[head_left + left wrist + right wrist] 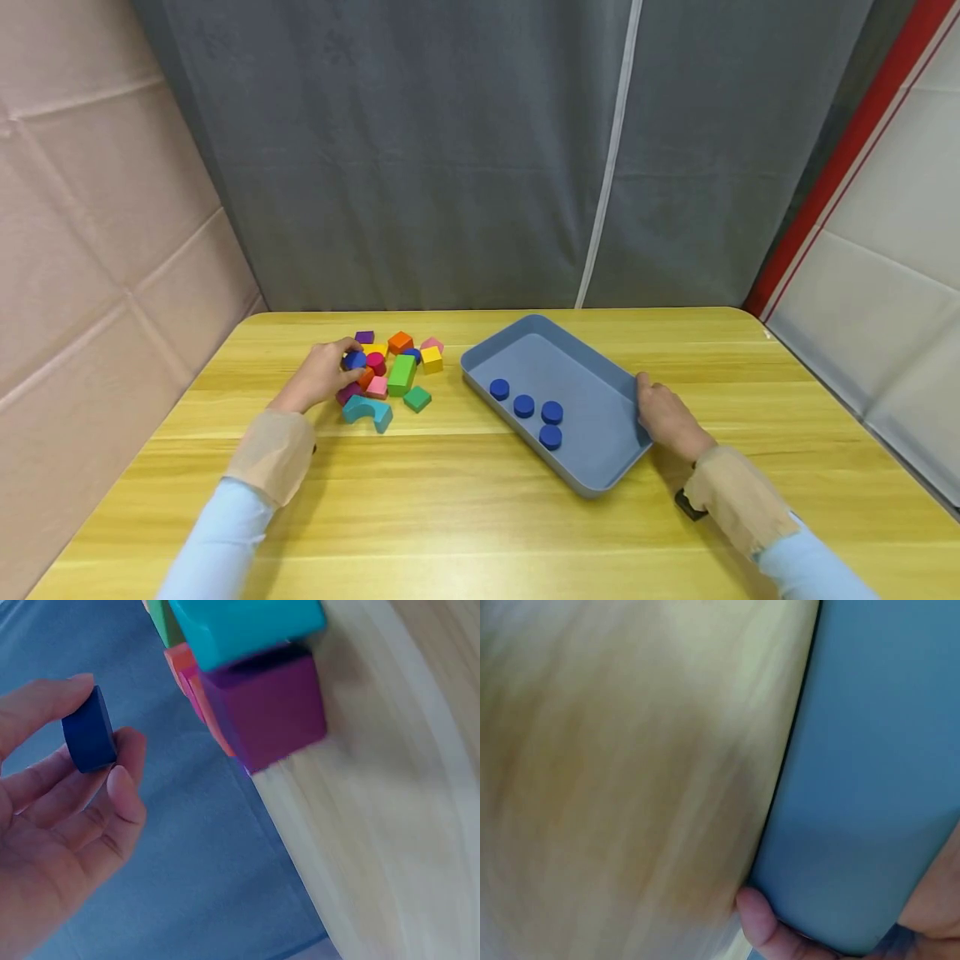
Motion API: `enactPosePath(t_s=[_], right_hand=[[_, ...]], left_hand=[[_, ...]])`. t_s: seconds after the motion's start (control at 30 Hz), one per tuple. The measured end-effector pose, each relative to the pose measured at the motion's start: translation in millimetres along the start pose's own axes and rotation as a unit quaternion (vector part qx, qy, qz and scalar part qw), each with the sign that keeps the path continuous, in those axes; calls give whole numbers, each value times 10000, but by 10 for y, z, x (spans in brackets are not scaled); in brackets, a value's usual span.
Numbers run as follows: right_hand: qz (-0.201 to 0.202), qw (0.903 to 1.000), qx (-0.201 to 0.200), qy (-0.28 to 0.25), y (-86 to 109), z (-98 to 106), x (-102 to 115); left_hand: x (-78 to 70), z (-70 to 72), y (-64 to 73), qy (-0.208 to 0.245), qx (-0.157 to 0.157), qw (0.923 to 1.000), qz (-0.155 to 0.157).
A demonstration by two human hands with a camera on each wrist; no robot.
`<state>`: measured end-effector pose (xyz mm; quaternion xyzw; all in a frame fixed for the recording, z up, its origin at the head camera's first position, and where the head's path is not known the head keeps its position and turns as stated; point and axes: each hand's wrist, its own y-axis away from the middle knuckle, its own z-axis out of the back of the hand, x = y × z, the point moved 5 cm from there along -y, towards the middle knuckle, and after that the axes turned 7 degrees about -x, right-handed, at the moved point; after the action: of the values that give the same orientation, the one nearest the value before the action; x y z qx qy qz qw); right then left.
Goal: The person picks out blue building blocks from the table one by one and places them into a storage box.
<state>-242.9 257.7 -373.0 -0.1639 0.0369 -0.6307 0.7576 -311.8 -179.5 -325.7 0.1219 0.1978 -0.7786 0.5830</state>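
My left hand [318,377] pinches a blue round block [88,735] between thumb and fingertips, at the left side of a pile of coloured blocks. In the left wrist view, a purple block [274,712] and a turquoise arch block [247,630] stand close to it. My right hand [670,419] grips the right wall of a blue-grey tray [592,392], which lies at an angle on the table. Inside the tray, several blue round blocks [523,406] sit along its left side. The right wrist view shows fingers [759,919] at the tray's edge.
The pile also holds a green block [402,376], a yellow block [432,360], an orange block [401,342] and a teal block [417,399]. A grey curtain [420,167] hangs behind the wooden table [420,517], with pale walls at both sides.
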Motion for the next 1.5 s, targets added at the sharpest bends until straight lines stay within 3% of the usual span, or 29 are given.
enactPosePath(t_s=[0.23, 0.6, 0.93, 1.13, 1.5], right_hand=[[13, 10000, -44, 29, 4, 0, 5], [-84, 9999, 80, 21, 0, 3, -6], [-136, 9998, 144, -15, 12, 4, -33], [-53, 10000, 70, -29, 30, 9, -33], [-55, 10000, -41, 1, 39, 43, -32]], left_hand=[[-165, -29, -57, 74, -138, 9989, -435], [-426, -119, -155, 175, -200, 9975, -653], [-688, -264, -244, 409, -217, 9931, -1073], [-839, -353, -267, 463, -194, 9891, -1381], [-1029, -464, -309, 378, -125, 9864, -1597]])
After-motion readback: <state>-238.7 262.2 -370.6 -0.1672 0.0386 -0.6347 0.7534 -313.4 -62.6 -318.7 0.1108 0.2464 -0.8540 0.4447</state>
